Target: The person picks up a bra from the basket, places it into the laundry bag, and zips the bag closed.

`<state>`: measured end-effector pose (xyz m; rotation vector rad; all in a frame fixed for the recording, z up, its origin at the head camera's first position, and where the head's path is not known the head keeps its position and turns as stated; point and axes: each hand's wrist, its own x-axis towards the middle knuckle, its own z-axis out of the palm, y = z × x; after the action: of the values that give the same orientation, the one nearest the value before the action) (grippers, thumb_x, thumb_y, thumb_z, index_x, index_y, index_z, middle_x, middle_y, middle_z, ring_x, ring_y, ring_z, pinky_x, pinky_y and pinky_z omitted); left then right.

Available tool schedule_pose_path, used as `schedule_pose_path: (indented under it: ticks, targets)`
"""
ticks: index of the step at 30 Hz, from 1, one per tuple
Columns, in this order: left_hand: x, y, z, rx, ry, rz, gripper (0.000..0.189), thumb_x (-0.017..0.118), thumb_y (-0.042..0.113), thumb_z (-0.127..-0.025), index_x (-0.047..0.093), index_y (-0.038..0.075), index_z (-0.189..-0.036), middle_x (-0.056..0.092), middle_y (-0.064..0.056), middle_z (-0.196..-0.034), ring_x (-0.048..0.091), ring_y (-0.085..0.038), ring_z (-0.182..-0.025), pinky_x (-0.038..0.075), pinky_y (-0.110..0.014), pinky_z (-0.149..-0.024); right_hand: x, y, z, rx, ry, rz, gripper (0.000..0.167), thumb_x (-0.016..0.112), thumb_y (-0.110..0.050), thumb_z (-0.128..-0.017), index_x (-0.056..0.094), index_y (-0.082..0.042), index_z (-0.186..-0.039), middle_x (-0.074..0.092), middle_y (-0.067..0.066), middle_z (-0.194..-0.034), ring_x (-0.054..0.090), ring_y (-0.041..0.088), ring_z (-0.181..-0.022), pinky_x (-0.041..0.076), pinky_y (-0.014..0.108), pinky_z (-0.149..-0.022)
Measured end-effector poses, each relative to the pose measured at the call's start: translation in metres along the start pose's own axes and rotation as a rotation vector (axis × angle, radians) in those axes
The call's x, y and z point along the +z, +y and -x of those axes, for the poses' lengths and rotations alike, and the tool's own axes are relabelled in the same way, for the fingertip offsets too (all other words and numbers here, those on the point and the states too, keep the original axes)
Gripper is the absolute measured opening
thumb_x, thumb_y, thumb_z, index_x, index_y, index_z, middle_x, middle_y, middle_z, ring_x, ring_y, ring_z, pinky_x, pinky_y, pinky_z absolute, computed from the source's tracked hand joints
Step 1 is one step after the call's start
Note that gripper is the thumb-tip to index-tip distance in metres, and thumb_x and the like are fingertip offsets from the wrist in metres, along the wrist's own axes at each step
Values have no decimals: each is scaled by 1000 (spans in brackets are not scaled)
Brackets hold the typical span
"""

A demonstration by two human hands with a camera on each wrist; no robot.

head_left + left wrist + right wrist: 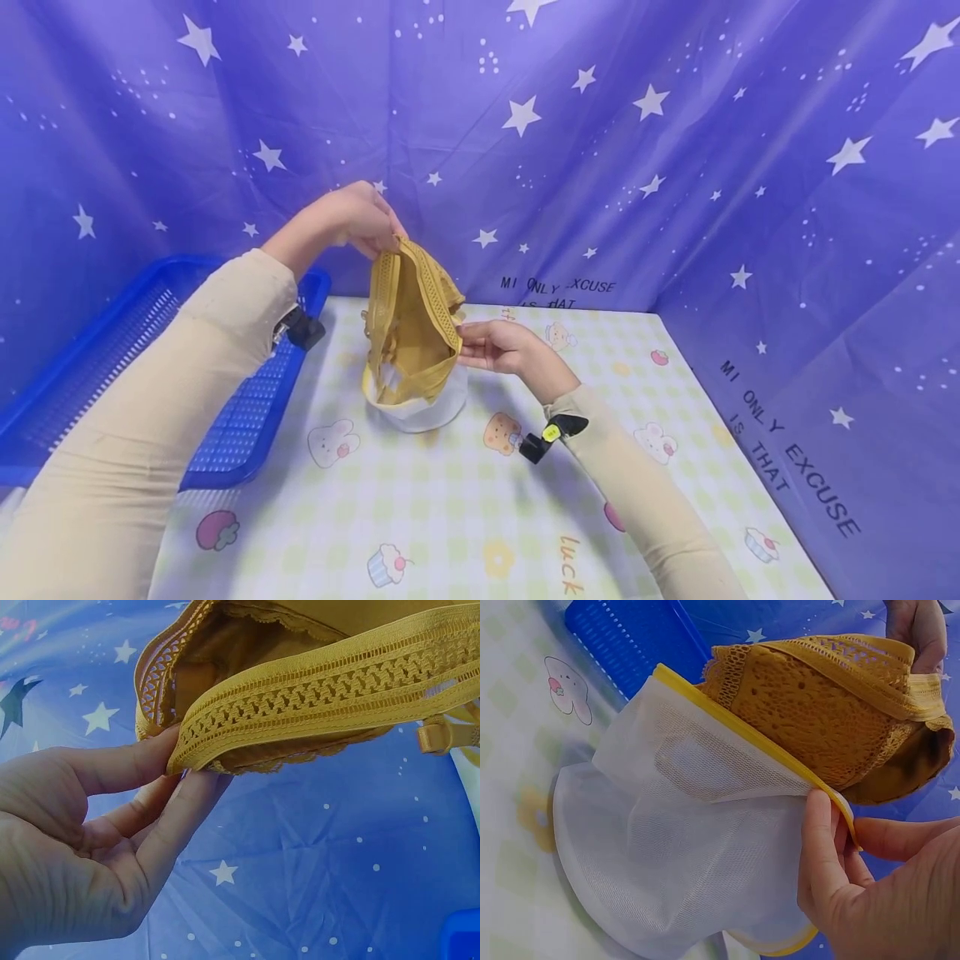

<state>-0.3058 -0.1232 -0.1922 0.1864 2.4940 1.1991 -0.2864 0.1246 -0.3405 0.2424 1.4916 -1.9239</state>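
Observation:
A mustard-yellow lace bra (423, 337) hangs from my left hand (362, 218), which pinches its band between thumb and fingertips. In the left wrist view, the openwork band of the bra (315, 694) runs right from the thumb (124, 761). Below it stands a white mesh laundry bag (431, 415) with yellow edging, its mouth open. My right hand (501, 343) holds the bag's rim at the right side. The right wrist view has the thumb and fingers of that hand (870, 877) pinching the yellow edge, and the bra's lower part overlaps the bag's mouth.
To the left, a blue plastic basket (258, 433) with slotted sides sits on the table, partly behind my left forearm. A checked cloth (450, 492) with cartoon prints covers the table. Purple star-patterned curtains (570, 167) rise behind and at the right.

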Motion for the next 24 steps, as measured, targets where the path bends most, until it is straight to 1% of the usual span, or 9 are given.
schedule_pose_path:
  ticks: [3,7,11,13,14,18,21,22,24]
  targets:
    - [1,0,-1,4,31,23,31,60,-10,-90,64,-7,-121,67,-4,-92,66,-25,-97,58,-41,-98,-1,1,0,-3,3,-3,27,42,-1,-106,63,-6,-89,72,6,-79,71,16,-74,63,30,-69]
    - [1,4,3,10,88,55,36,58,-10,-90,64,-6,-126,67,-15,-117,67,-31,-107,58,-39,-97,-1,0,0,-7,8,-7,29,43,-2,-106,64,-7,-86,72,5,-79,70,16,-73,63,29,-68]
    - [-1,8,7,7,168,64,39,59,-8,-89,65,-5,-127,63,-22,-133,71,-23,-94,61,-31,-86,-1,-1,0,-12,11,-19,31,43,-2,-106,65,-6,-84,72,6,-78,70,16,-73,62,29,-68]
    - [-1,8,7,-3,211,69,38,61,-7,-89,66,-4,-126,64,-22,-133,68,-18,-85,62,-28,-83,-2,0,1,-12,4,-32,32,42,-1,-105,65,-5,-84,72,7,-79,70,17,-74,62,29,-68]
    - [-1,8,7,-6,233,74,37,61,-7,-88,67,-4,-125,65,-21,-132,68,-17,-84,62,-28,-82,-2,1,2,-12,-2,-36,33,41,-1,-105,65,-5,-84,71,7,-79,70,17,-74,62,29,-69]
    - [0,6,7,-17,290,92,35,64,-5,-89,67,-4,-124,64,-22,-135,70,-28,-102,60,-33,-90,-4,2,3,-5,-19,-50,35,39,0,-105,66,-4,-83,71,8,-81,70,18,-77,63,29,-72]
    - [0,5,6,-9,304,109,36,65,-4,-89,67,-5,-125,63,-23,-137,69,-33,-112,60,-34,-90,-5,3,3,-1,-17,-55,34,39,-1,-106,65,-4,-84,70,8,-82,70,18,-77,63,28,-72]
    - [0,5,6,-5,303,113,36,65,-4,-89,67,-5,-125,63,-23,-136,69,-32,-112,61,-33,-89,-5,3,3,0,-15,-57,34,39,-1,-106,65,-4,-84,70,8,-83,70,18,-78,63,28,-72]
    - [0,4,6,9,282,127,35,63,-6,-89,67,-5,-124,65,-24,-133,71,-30,-105,62,-32,-86,-6,3,3,-3,-12,-58,34,39,-1,-105,65,-4,-84,70,8,-82,69,18,-77,62,28,-72]
